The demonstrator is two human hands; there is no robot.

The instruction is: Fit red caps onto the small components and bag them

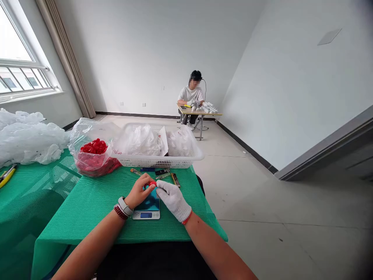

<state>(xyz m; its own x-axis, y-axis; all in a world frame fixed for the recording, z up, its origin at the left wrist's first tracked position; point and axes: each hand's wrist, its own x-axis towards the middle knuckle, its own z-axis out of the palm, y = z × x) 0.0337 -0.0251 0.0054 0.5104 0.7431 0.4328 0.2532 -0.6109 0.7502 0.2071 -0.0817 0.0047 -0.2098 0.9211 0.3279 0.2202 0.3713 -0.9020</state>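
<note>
My bare left hand (140,191) and my right hand (172,199) in a white knit glove meet above a small digital scale (147,208) on the green cloth. Together they pinch a small red cap-like piece (152,183) between their fingertips. The left wrist wears a watch and a red bead bracelet. The scale's blue display is lit, and its platform is partly hidden by my hands.
A clear bag of red pieces (94,155) sits at the left of a white plastic basket (157,160) holding clear bags. Small tools (163,174) lie in front of the basket. Crumpled plastic (26,140) covers the far left. Another person (192,95) works at a distant table.
</note>
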